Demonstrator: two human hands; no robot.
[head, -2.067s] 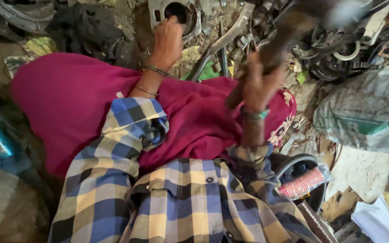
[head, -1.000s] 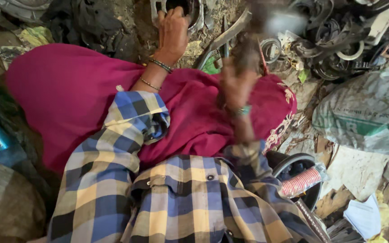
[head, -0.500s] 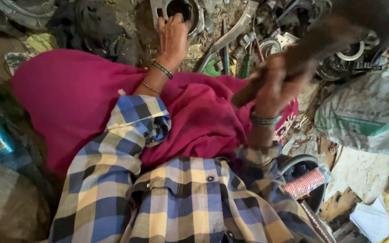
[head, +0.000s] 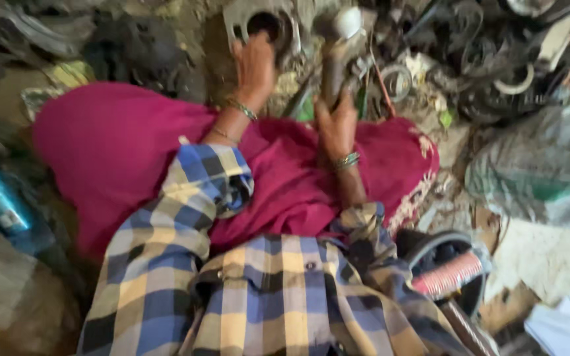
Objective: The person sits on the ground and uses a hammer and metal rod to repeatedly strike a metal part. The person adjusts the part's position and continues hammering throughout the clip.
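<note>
Gripping hammer (head: 335, 49), left fingers (head: 253, 59) steadying casting (head: 258, 20)

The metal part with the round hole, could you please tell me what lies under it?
The metal part, steadied by the left hand, rests on dirty ground among scrap; the hand and blur hide what lies directly beneath it.

Lighting dim and even, shadows soft; whole frame motion-blurred, worst at the hammer (head: 338, 46) and edges.
</note>
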